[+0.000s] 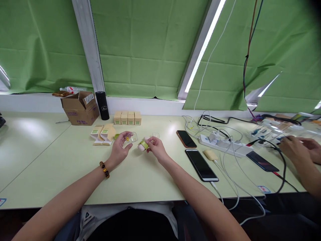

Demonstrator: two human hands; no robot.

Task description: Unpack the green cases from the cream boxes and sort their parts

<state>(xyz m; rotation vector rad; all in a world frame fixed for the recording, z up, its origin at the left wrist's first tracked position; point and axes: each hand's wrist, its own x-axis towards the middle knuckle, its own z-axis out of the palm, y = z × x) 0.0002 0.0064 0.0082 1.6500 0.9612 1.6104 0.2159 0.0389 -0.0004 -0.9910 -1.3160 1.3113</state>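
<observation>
A small white and green bottle (pixel 142 144) lies tilted in the fingers of the right hand (pixel 155 148), just above the desk (pixel 50 157) near its middle. The left hand (pixel 120 147) is curled around a clear plastic cap (pixel 132 137), close beside the bottle but apart from it. Flattened little cartons (pixel 102 134) lie just behind the left hand, and a row of four small boxes (pixel 127 118) stands toward the far edge. Two phones (pixel 193 152) lie to the right. At the right edge, another person's hands (pixel 299 150) work among cables.
</observation>
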